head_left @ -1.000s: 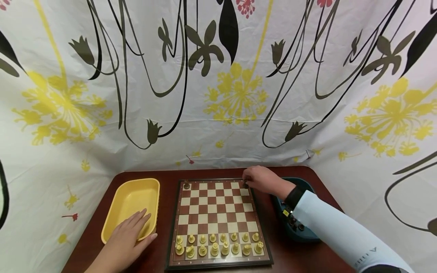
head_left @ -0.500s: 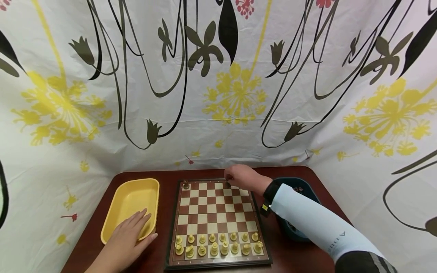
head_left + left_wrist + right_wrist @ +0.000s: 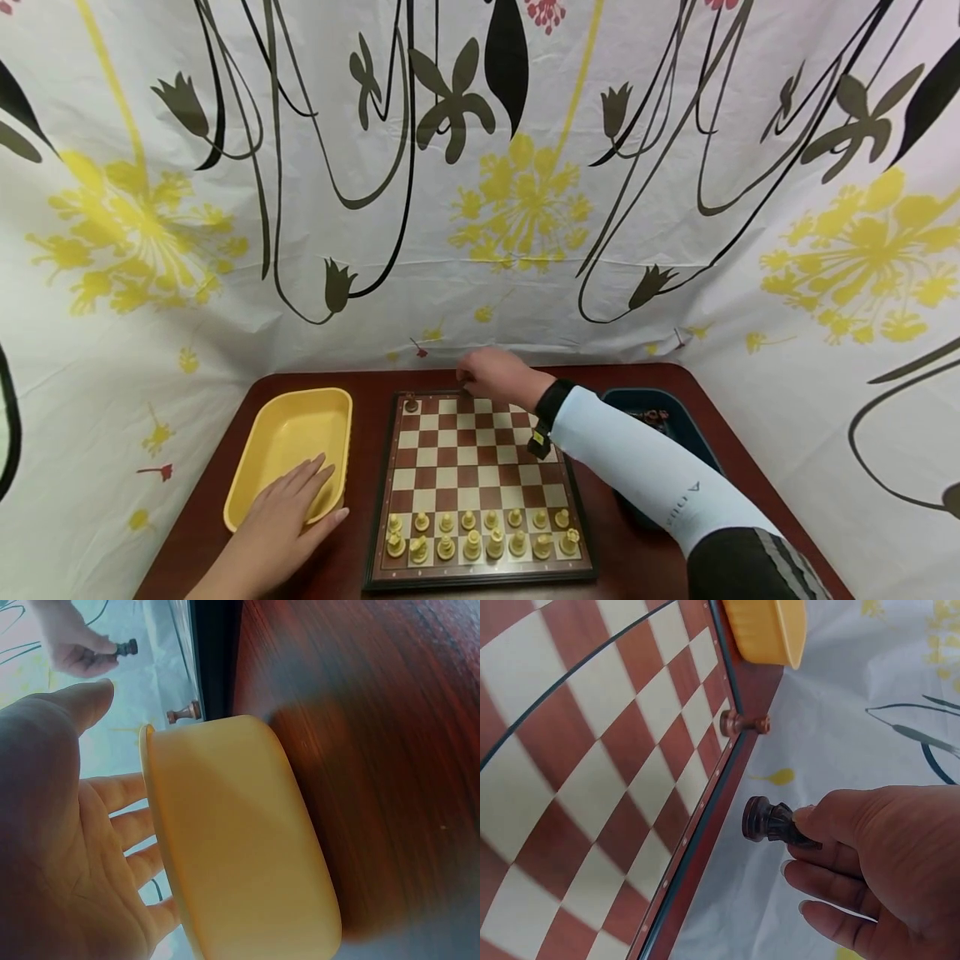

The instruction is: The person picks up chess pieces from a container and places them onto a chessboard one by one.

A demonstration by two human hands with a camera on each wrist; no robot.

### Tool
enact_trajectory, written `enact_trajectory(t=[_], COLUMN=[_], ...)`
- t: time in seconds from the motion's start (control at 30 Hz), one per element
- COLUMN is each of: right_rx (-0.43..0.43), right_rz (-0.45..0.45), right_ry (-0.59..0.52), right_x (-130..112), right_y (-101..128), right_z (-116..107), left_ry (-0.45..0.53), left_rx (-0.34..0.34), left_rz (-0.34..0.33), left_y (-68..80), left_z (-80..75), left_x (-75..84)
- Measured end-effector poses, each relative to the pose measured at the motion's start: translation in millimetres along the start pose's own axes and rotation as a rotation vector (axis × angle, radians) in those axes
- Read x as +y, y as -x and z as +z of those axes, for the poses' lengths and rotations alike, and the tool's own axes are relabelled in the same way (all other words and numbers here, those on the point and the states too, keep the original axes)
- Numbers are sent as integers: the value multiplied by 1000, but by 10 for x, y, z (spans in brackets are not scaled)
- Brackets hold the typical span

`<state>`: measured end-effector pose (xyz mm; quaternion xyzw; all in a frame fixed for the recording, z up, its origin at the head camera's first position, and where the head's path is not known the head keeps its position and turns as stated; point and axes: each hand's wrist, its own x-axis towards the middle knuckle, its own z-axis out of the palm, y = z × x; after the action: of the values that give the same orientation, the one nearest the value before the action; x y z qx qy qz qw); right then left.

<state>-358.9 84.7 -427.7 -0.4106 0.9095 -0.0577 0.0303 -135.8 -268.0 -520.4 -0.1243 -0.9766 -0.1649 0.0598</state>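
My right hand pinches a dark chess knight between thumb and fingers, base pointing away from the fingertips. It hovers over the far edge of the chessboard, left of the middle. A dark rook stands upright on the board's far left corner square. My left hand lies over the near right rim of a yellow tub, fingers straight inside and thumb outside. In the left wrist view, the tub's wall hides part of those fingers.
Cream chess pieces fill the two nearest rows of the board. At the right, a dark blue tub holds more dark pieces, partly hidden by the right sleeve. A patterned white curtain hangs behind the brown table.
My right hand, with the dark knight, has travelled left along the board's far edge from the far right corner. The left hand stays on the yellow tub.
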Motion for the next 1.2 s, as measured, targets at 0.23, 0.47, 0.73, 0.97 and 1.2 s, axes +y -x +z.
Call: enact_trajectory(t=[0.23,0.47,0.73,0.97,1.2], right_rx=[-25,15,15,21,20], right_rz=[-16,-76,-101,-107,-95], right_ry=[-10,28,-7,-14,1], right_x=[-140,-288,-380,-370,-366], right_y=[-223,-332,-449,-575,-619], right_z=[-7,-26,-100,-123,-110], left_ry=[1,0,-8,-4,-1], left_rx=[-5,-11,-8,-3,4], left_rz=[-7,-12,-12,-7,-6], left_y=[7,13,7,16,24], left_z=[-9,-21,-21,-36,-45], left_x=[-12,-2,5,18,16])
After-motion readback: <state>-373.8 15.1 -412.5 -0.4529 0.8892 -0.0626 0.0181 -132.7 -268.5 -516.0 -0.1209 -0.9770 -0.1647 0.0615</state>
